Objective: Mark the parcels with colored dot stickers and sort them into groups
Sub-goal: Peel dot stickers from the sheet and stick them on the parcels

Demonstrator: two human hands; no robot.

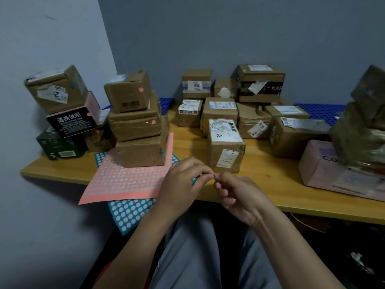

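Observation:
My left hand (183, 180) and my right hand (235, 190) meet over the table's front edge, fingertips pinched together on a small dot sticker (214, 175) that is mostly hidden. A pink sticker sheet (125, 180) lies on a blue sticker sheet (129, 213), both overhanging the edge at the left. Just behind my hands stands a brown parcel (225, 144) with a white label. On the pink sheet's far part rests a stack of three brown parcels (137, 119) bearing pink and blue dots.
A second stack of parcels (62, 109) leans in the left corner by the wall. Several unmarked brown parcels (250, 105) crowd the back of the wooden table (270, 184). A pink box (333, 170) under a wrapped bundle (362, 126) sits at the right.

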